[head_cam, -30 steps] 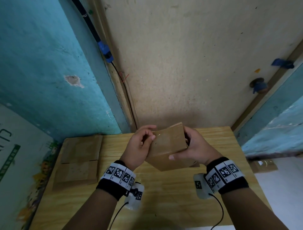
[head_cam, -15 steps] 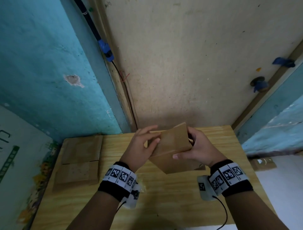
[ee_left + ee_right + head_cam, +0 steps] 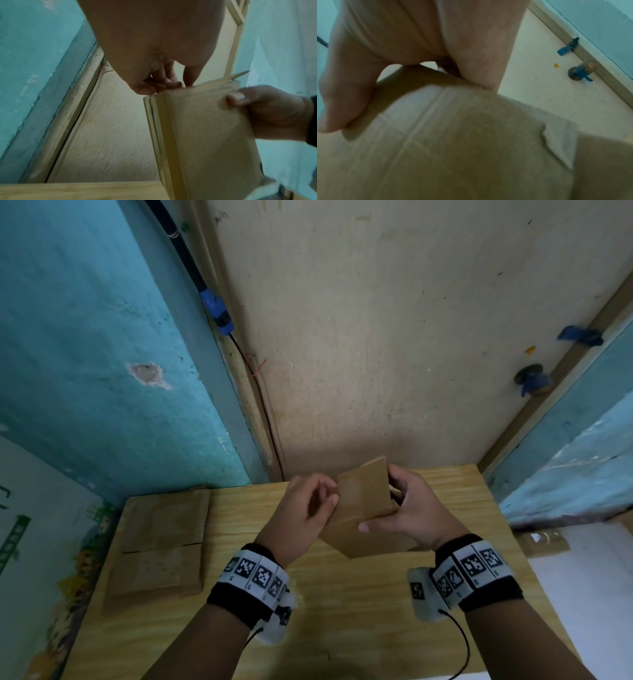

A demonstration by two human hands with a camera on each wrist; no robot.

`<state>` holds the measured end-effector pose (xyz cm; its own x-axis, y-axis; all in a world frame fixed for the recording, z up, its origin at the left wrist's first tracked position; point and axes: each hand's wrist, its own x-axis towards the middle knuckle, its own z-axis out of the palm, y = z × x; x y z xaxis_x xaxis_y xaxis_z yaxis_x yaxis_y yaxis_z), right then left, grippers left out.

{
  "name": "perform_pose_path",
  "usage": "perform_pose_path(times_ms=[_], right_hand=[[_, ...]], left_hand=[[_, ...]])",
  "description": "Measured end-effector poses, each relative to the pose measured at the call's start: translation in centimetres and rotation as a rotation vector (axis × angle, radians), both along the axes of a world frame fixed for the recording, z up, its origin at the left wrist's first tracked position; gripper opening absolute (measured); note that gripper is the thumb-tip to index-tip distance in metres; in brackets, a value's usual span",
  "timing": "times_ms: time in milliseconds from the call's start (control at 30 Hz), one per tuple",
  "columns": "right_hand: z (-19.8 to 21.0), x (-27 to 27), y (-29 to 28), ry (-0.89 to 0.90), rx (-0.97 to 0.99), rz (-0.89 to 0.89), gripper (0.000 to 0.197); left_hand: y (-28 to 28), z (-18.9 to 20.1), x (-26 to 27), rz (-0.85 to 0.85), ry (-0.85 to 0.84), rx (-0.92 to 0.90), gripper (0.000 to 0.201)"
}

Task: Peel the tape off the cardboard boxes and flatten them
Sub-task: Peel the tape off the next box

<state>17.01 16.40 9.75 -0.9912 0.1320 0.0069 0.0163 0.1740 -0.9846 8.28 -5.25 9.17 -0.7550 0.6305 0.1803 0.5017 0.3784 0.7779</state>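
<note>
Box (image 3: 364, 501) held tilted in the air above the counter (image 3: 342, 628), right hand (image 3: 407, 515) clamped round its right side, thumb across the near face. Left hand (image 3: 301, 511): half a second ago its fingers lay stretched on the top face; now they are curled in, pinching at the box's left top edge, likely a tape (image 3: 165, 121) end. Reads as peel starting. Flattened cardboard (image 3: 161, 542) lies on the counter's left side.
</note>
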Motion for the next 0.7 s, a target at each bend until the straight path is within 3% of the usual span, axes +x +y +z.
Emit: perform_pose_path(times_ms=[133, 267, 500, 600, 700], right_hand=[[0.4, -0.1, 0.0, 0.006, -0.039, -0.024, 0.077], [0.6, -0.4, -0.6, 0.015, -0.077, -0.033, 0.075], [1.2, -0.7, -0.6, 0.009, -0.064, -0.013, 0.073], [1.0, -0.5, -0.5, 0.002, -0.073, -0.027, 0.071], [0.8, -0.5, -0.5, 0.003, -0.074, -0.033, 0.07]], left_hand=[[-0.1, -0.4, -0.2, 0.116, -0.102, 0.096, 0.027], [0.0, 0.3, -1.3, 0.096, -0.228, 0.3, 0.02], [-0.6, 0.8, -3.2, 0.005, -0.46, 0.298, 0.018], [-0.8, 1.5, -3.4, -0.066, -0.358, 0.176, 0.02], [-0.7, 1.5, -3.2, -0.01, -0.218, 0.217, 0.009]])
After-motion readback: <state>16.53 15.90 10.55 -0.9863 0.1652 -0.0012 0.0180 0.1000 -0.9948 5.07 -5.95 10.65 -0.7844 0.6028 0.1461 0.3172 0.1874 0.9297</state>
